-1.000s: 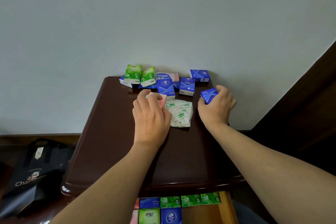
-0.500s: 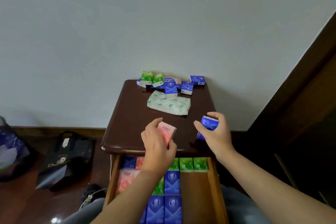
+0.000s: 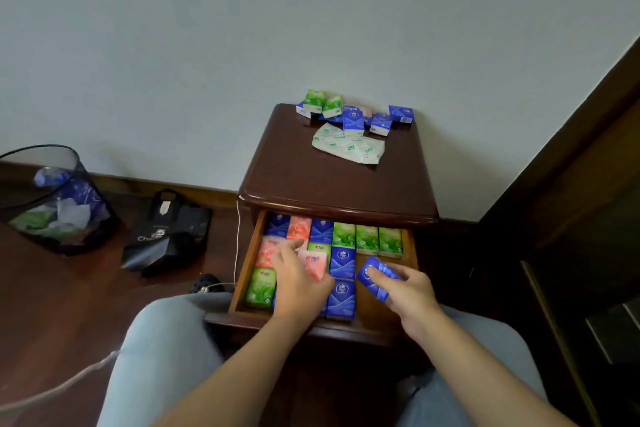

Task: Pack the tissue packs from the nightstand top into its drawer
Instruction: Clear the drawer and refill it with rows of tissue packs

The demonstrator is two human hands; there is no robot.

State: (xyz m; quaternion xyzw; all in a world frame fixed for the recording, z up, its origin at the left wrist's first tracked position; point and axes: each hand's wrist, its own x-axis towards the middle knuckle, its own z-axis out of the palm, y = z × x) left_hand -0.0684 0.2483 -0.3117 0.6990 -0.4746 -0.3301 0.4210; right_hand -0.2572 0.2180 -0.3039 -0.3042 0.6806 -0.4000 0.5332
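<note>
Nightstand: dark glossy wood; we see its drawer pulled open.
Top packs: green and blue, clustered at the back edge.
Drawer packs: blue, pink, green, laid in rows.
Pink pack: we hold it over the drawer.
Blue pack: held tilted.

The nightstand is dark wood with a glossy, smooth lacquer; its tabletop catches pale reflections. The drawer has lighter, matt wood walls. The tissue packs at 12 o'clock wear shiny plastic film, as does the crinkled white wrapper. At 9 o'clock, a translucent dark plastic bin and a matt black bag stand on glossy wood floor.
</note>
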